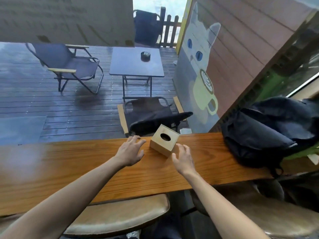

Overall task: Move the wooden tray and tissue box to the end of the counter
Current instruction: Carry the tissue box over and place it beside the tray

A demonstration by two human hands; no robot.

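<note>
Open hands flanking tissue box, contact unclear

Soft overcast daylight from outside, no hard shadows. Pale glare on the counter at left and sheen on the wet deck. Strong wide-angle bending at edges; top-left blurred, overall slightly soft.

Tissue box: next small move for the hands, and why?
Probably close both hands onto the square wooden tissue box. The left hand and right hand flank it, open, apparently not gripping yet. The black backpack fills the counter's right end.
</note>
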